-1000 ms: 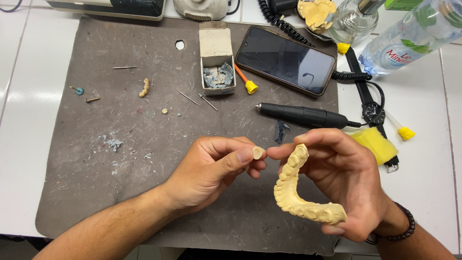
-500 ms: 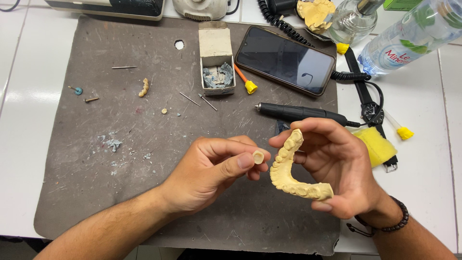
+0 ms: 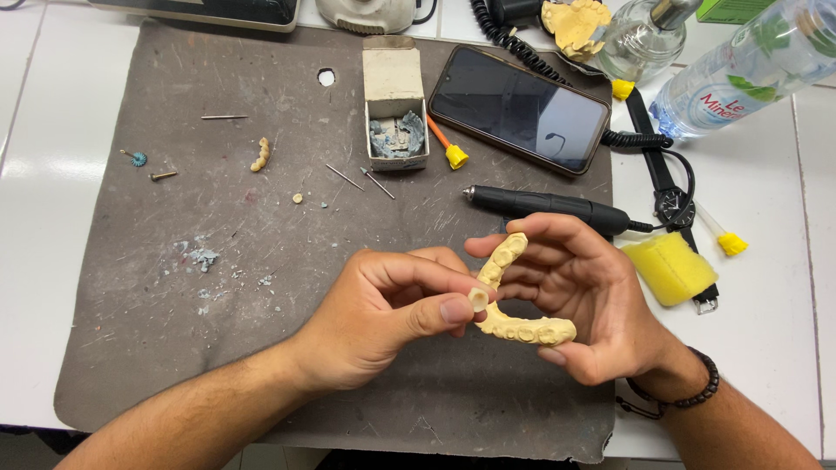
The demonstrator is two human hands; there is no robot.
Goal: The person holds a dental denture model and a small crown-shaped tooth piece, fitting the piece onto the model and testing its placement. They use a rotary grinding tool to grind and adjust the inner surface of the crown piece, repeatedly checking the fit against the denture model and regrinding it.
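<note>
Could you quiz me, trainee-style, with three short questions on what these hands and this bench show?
1. True or false: the right hand holds the yellow dental cast.
2. What does the left hand pinch? A) a pin B) a small tooth-shaped piece C) a sponge
3. Which dark tool lies on the grey mat just beyond the hands?

Key: 1 true. 2 B. 3 the black handpiece.

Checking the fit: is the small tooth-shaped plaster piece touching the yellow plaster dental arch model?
Cannot tell. In the head view the plaster piece overlaps the arch model, hiding any gap.
</note>
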